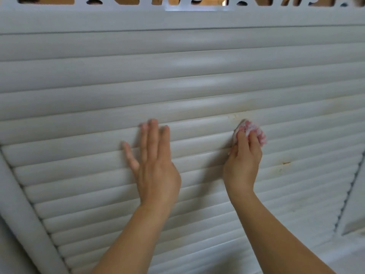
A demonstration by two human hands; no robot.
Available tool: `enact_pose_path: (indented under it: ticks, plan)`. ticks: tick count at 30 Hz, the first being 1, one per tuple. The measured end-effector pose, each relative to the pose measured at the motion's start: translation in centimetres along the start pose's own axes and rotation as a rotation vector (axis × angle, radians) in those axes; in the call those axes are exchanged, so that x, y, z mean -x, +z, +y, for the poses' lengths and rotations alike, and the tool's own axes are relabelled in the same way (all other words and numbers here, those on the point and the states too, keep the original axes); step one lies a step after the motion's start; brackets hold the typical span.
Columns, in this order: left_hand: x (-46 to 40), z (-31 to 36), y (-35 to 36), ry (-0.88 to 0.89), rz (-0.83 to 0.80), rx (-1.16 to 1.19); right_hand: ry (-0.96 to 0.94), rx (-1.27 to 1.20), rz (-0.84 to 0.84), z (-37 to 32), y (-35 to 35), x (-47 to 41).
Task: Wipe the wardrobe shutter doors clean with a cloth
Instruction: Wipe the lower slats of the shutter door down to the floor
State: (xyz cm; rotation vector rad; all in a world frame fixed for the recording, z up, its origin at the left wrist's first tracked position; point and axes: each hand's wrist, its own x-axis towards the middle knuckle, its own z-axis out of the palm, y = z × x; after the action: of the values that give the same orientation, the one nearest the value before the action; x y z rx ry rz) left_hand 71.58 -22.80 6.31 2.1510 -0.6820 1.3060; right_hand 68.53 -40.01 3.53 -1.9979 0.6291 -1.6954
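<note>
Pressing hand: left hand (156, 165), fingers straight and flat on the white slatted shutter door (79, 91).
Wiping hand: right hand (244, 161) grips a bunched pink-and-white cloth (251, 129) against a slat, fingers curled round it.
Marks: orange-brown spots (286, 163) right of those fingers.
Above: white fretwork panel (118, 4).

fretwork panel (187, 2) along top | brown behind cutouts | soft daylight

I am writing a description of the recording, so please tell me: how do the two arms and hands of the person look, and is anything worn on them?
Both forearms are bare up to the picture's lower edge: no sleeves show. The left hand and the right hand wear no gloves, and no ring, watch or bracelet is visible. Fingernails look short and unpainted.
</note>
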Motion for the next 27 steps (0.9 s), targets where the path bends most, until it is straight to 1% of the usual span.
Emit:
enact_pose_path:
  ticks: [2, 3, 5, 6, 9, 11, 14, 16, 19, 24, 27]
  plan:
    - [-0.2, 2.5, 1.2, 0.174, -0.076, -0.035, -0.07, -0.003, -0.066, -0.6, -0.2, 0.9]
    - [-0.4, 3.3, 1.7, 0.209, -0.112, -0.053, -0.131, 0.043, -0.097, -0.4, -0.5, 1.3]
    - [-0.8, 4.0, 2.5, 0.226, -0.171, -0.091, -0.258, 0.154, -0.143, 1.1, -1.6, 1.0]
    - [-0.8, 3.6, 2.8, 0.23, -0.184, -0.121, -0.242, 0.151, -0.155, 1.8, -2.1, 0.3]
    - [-0.6, 2.6, 3.5, 0.306, -0.181, -0.182, 0.026, 0.151, -0.128, 4.5, -3.3, -3.3]
    - [-0.7, 2.5, 3.5, 0.327, -0.165, -0.191, 0.189, 0.167, -0.096, 4.9, -3.9, -5.6]
    - [-0.8, 2.8, 3.4, 0.322, -0.136, -0.19, 0.28, 0.17, -0.106, 3.6, -3.8, -6.5]
    - [-0.8, 2.8, 3.4, 0.323, -0.107, -0.194, 0.217, 0.13, -0.126, 1.9, -3.2, -5.5]
    - [-0.9, 2.6, 3.3, 0.349, -0.072, -0.193, 0.018, 0.085, -0.124, -0.2, -1.9, -3.0]
    - [-0.9, 2.2, 3.7, 0.378, -0.035, -0.201, -0.241, 0.14, -0.16, -1.9, -0.3, -0.3]
    - [-0.9, 2.2, 3.8, 0.387, -0.022, -0.214, -0.386, 0.228, -0.16, -1.8, -0.4, -0.2]
